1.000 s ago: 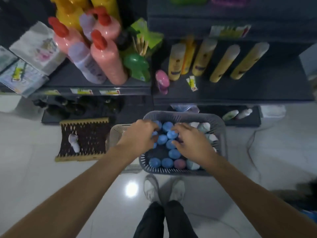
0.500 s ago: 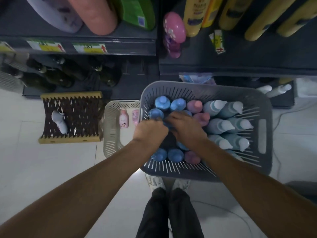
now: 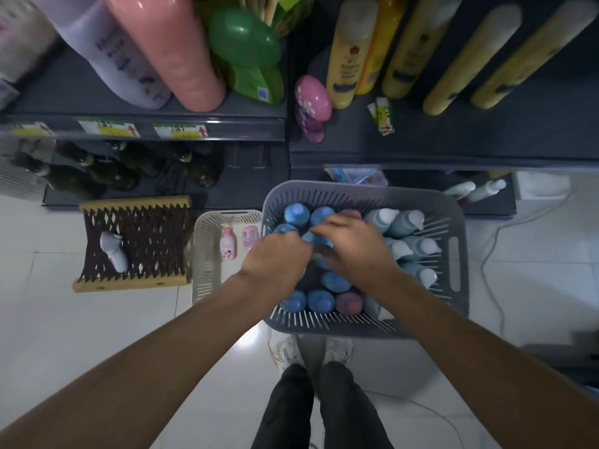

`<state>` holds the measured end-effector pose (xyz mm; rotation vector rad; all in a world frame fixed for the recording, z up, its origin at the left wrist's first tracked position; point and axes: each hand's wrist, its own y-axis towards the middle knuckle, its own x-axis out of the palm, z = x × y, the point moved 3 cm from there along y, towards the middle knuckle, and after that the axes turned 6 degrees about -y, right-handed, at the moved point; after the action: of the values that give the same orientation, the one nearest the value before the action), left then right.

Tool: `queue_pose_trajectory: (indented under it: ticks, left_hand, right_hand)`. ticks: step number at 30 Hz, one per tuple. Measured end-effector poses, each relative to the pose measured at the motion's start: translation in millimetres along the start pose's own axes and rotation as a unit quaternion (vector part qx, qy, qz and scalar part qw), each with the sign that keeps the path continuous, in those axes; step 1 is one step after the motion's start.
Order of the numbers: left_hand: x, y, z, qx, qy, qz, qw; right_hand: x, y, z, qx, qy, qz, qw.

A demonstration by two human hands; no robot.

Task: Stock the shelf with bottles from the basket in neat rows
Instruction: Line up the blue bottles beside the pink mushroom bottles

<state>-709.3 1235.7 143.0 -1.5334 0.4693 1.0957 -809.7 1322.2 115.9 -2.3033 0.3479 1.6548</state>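
Observation:
A grey slatted basket [image 3: 455, 267] stands on the floor below the shelf, packed with upright bottles: several blue-capped ones [image 3: 296, 213], a few pink-capped ones [image 3: 348, 303] and several pale teal ones with white caps [image 3: 418, 246]. Both my hands are down among the blue caps in the basket's middle. My left hand [image 3: 275, 259] curls its fingers over a blue cap. My right hand [image 3: 350, 246] closes on a blue-capped bottle [image 3: 316, 238] beside it. The dark shelf [image 3: 453, 137] above holds yellow bottles [image 3: 346, 56] and a pink bottle [image 3: 312, 98].
A smaller white basket [image 3: 207, 254] with two small pink bottles sits left of the grey one. Further left lies a brown woven tray [image 3: 136, 244] holding a white bottle. The left shelf carries big pink, lilac and green bottles. My feet stand just behind the basket; a cable runs on the right.
My head has dropped closer to the basket. Both hands moved from the basket's top into its middle and closed among the blue caps.

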Motion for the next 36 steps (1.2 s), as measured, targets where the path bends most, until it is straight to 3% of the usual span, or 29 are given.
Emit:
queue_pose_trajectory:
  ticks: [5, 15, 21, 28, 36]
  left_hand:
    - [-73, -43, -6, 0.005, -0.048, 0.033, 0.998]
    - [-230, -130, 0, 0.043, -0.021, 0.197, 0.979]
    - [-301, -157, 20, 0.083, -0.028, 0.247, 0.965]
    - [-371, -165, 57, 0.113, -0.044, 0.272, 0.955]
    - [-424, -128, 115, 0.115, -0.072, 0.299, 0.945]
  right_hand:
    - [-88, -11, -13, 0.036, -0.03, 0.037, 0.998]
    - [-271, -53, -42, 0.096, -0.008, 0.075, 0.993]
    - [-350, -74, -50, 0.096, -0.019, 0.089, 0.991]
    - [-428, -86, -24, 0.097, -0.032, 0.13, 0.986]
    - [-510, -71, 54, 0.092, -0.048, 0.138, 0.985]
